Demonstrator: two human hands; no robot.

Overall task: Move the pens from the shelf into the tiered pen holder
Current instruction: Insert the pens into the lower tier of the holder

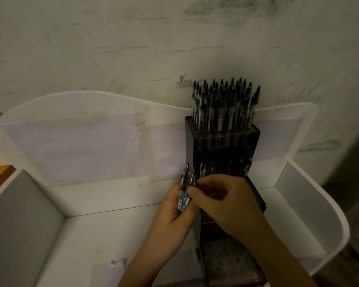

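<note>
I see a small bunch of pens (184,191) held upright in my left hand (172,212), fingers curled round the barrels, tips up just left of the holder (222,146). My right hand (226,201) reaches across from the right; its thumb and forefinger pinch the top of one pen in the bunch, other fingers curled loosely. Both hands touch at the bunch, right in front of the holder's lower tiers.

The holder is dark, stepped, standing on the shelf (104,230) against the back panel. Its top tier is packed with upright pens (224,104), black caps up, clear barrels. A lower tier behind my right hand shows a few more pens, blurred, count unclear. The front tiers run down toward me, partly hidden by my right forearm.

The shelf is white, with raised side walls left and right and a curved back panel (81,129). Paper sheets are taped to the back panel with clear tape (145,141); a torn scrap of tape (116,262) sits on the shelf floor near my left forearm. Behind is wallpaper (112,38) with faint green landscape marks. An orange edge (0,172) shows far left.
</note>
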